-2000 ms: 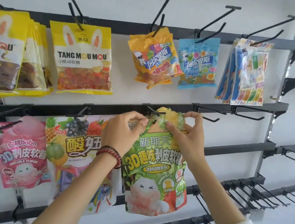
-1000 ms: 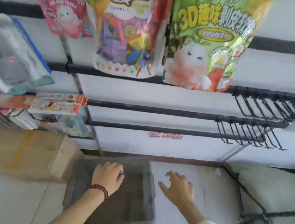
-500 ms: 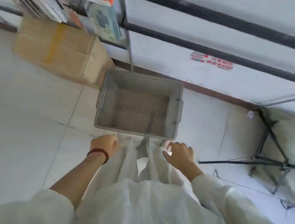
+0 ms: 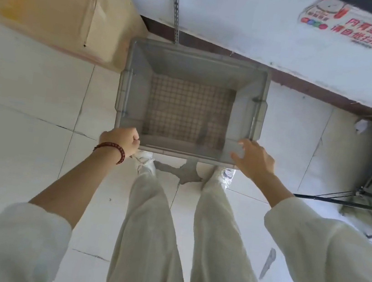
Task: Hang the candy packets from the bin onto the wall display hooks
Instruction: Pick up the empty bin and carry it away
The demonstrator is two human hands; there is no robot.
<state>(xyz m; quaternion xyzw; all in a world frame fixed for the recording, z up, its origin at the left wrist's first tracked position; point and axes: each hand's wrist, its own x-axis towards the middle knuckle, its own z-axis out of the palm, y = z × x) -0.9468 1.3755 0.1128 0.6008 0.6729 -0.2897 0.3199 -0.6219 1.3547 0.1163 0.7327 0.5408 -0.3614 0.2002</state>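
Observation:
The grey plastic bin [image 4: 247, 116] stands on the tiled floor by the wall, right in front of my feet. Its checked bottom shows bare and I see no candy packets inside. My left hand [image 4: 119, 142], with a red bead bracelet on the wrist, is curled closed at the bin's near left corner and covers the rim there. My right hand [image 4: 253, 159] hovers at the near right corner with fingers spread, touching or just over the rim. The wall hooks and hung packets are out of view.
A cardboard box [image 4: 44, 1] sits on the floor left of the bin. A slotted metal upright [image 4: 177, 8] runs down the wall behind it. A red-lettered sticker [image 4: 347, 25] is on the wall. Black stand legs [image 4: 367, 204] spread across the floor at right.
My view has swung from the hung green packet on the wall down to the floor. Both hands left the packet and dropped to the bin's near corners.

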